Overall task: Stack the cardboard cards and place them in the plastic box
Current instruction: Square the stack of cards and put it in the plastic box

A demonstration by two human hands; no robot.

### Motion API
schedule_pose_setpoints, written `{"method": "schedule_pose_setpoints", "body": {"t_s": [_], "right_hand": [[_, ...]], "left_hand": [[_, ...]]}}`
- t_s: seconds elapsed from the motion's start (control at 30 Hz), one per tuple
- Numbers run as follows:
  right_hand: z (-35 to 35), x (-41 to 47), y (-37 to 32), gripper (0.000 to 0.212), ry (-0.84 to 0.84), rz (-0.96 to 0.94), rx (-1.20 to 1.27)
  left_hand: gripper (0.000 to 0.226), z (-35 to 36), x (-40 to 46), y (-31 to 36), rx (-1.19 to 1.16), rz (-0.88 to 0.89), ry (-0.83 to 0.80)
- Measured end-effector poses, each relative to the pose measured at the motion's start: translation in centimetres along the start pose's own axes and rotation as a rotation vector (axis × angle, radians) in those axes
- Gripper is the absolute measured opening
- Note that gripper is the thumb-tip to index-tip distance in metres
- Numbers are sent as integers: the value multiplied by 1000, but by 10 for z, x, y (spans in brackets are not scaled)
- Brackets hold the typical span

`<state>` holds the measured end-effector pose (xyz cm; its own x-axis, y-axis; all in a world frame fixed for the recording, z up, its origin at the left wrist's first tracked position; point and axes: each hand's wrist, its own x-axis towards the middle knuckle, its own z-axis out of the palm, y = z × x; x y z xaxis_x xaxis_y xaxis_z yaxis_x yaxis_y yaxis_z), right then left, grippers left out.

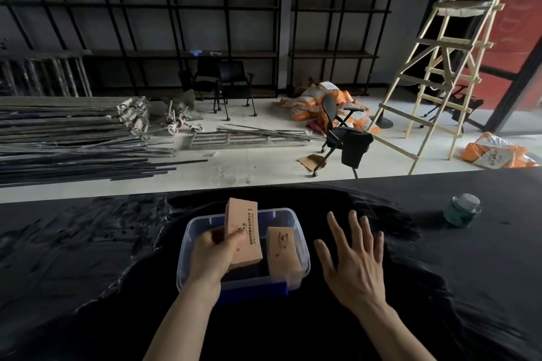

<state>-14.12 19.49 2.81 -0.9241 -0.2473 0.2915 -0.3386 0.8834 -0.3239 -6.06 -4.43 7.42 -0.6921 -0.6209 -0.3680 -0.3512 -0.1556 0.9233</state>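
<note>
Cardboard cards (243,231) pinched in left hand (209,255); right hand (353,261) splayed, empty.

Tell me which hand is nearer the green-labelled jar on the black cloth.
Right. The right hand hovers open beside the plastic box, apart from the jar; the left hand holds a card stack over the box, farther away.

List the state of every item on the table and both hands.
Plastic box: open, no lid on it.
Held card stack: gripped, tilted over the box.
Second card stack: inside the box, right side.
Left hand: closed on the held stack.
Right hand: open, empty.
Jar: upright, lid on.
</note>
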Motion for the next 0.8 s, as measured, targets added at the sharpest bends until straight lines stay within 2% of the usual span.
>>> {"method": "schedule_pose_setpoints", "body": {"t_s": [0.13, 0.23, 0.4, 0.53, 0.63, 0.8], "right_hand": [[37, 0, 37, 88, -235, 95, -158], [56, -7, 43, 88, -329, 133, -180], [67, -12, 45, 82, -313, 116, -213], [70, -13, 47, 81, -277, 108, -205], [72, -14, 48, 80, -273, 101, -199], [74, -14, 49, 81, -232, 94, -177]], "left_hand": [[25, 15, 11, -1, 61, -66, -11], [31, 21, 23, -8, 156, -112, -14], [37, 28, 40, -17, 383, -154, -11], [37, 35, 41, -15, 612, -180, -98], [35, 36, 41, -14, 867, -124, -130], [49, 34, 39, -14, 1058, -79, -169]]}}
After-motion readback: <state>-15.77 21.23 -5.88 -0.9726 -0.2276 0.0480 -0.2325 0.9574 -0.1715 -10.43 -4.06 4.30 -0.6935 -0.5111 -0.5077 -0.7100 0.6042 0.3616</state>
